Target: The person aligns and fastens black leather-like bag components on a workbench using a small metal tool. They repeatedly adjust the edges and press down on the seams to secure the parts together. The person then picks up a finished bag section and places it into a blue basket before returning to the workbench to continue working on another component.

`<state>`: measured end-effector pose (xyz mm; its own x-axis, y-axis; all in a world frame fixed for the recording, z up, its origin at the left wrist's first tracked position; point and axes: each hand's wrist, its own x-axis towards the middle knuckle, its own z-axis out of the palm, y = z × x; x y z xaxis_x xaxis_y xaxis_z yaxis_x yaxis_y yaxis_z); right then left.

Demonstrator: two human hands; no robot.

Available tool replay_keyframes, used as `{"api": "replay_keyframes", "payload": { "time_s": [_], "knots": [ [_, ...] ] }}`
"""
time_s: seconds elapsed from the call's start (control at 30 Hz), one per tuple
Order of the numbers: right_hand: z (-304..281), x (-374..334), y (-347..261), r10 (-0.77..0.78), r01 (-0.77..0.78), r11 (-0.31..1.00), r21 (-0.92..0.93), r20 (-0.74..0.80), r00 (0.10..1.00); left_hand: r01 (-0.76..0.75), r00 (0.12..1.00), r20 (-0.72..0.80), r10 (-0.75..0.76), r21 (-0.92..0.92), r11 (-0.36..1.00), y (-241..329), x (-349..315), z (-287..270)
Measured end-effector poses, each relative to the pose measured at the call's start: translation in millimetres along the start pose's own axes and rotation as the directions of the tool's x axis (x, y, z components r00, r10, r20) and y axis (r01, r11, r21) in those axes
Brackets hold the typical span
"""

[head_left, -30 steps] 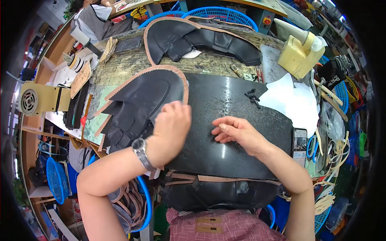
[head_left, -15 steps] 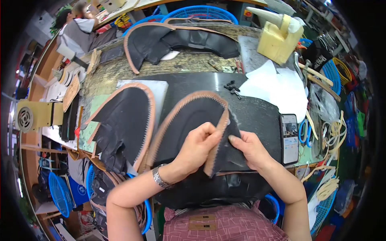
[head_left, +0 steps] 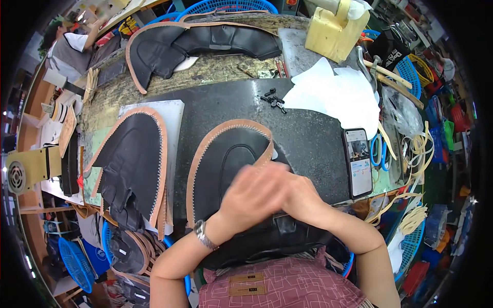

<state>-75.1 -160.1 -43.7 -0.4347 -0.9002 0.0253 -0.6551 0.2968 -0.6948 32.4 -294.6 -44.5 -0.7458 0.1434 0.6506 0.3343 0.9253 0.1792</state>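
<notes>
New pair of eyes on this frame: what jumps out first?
Front and centre, both hands, left hand and right hand, press together on a black leather piece with tan stitched edging lying on the dark work mat. To its left lies a similar black piece on a white board. At the mat's right edge sits a smartphone with its screen lit, and crumpled white paper lies beyond it.

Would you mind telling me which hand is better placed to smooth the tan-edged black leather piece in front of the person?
Left, probably. The left hand lies over the leather piece, while the right hand sits at its right edge, partly behind the left.
</notes>
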Motion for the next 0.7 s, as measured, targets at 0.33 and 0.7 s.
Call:
{"api": "replay_keyframes", "payload": {
  "time_s": [0.33,0.7],
  "knots": [
    [0,0,-8,0.097,-0.080,0.928,0.364,-0.027,0.995,0.591,0.795,0.395,-0.461,-0.326,0.738,2,-5,-18],
    [-40,121,64,0.041,-0.128,0.952,-0.279,-0.297,0.954,0.628,0.778,0.359,-0.516,-0.405,0.665,-5,-11,-13]
  ]
}}
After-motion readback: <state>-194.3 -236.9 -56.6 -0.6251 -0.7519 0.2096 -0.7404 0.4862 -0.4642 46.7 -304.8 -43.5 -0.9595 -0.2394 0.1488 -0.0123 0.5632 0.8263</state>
